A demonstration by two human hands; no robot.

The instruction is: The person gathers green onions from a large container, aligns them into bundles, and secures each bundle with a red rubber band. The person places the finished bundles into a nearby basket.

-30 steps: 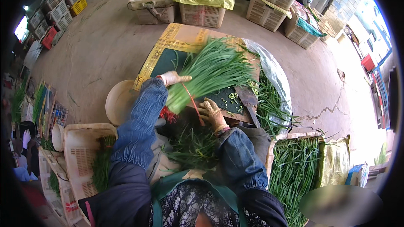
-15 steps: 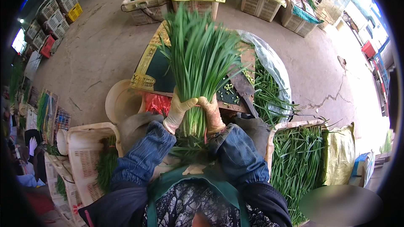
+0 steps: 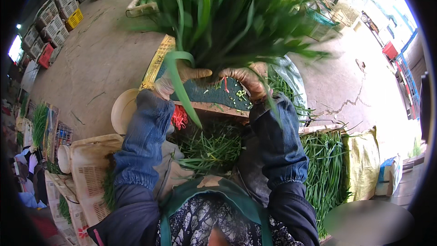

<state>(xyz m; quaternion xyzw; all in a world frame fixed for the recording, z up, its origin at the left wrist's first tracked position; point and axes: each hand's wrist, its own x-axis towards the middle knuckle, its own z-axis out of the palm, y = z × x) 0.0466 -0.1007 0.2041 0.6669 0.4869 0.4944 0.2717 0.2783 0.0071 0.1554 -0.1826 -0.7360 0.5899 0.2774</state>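
Observation:
A big bunch of garlic chives (image 3: 227,23) is raised in front of me, its leaves fanned outward and blurred. My gloved left hand (image 3: 175,79) and gloved right hand (image 3: 247,81) clasp its lower part from both sides, thumbs facing each other. One long leaf droops over the left wrist. Beneath the hands is a dark green board (image 3: 207,96) with small cut pieces of stem scattered on its right part. A red tie strip (image 3: 226,84) shows by the bunch's lower end. More red ties (image 3: 179,117) hang at the board's near left edge. Trimmed leaves (image 3: 211,148) lie between my knees.
A cream bucket (image 3: 124,111) stands left of the board, above a plastic crate (image 3: 93,173) holding some greens. At right, a crate is full of chives (image 3: 323,166), beside a yellow sack (image 3: 363,164). Stacked crates (image 3: 48,23) line the far left.
Both hands have lifted the bunch up and away from my lap, and its leaves now spread closer to the camera. The board and trimmed leaves below have come into view.

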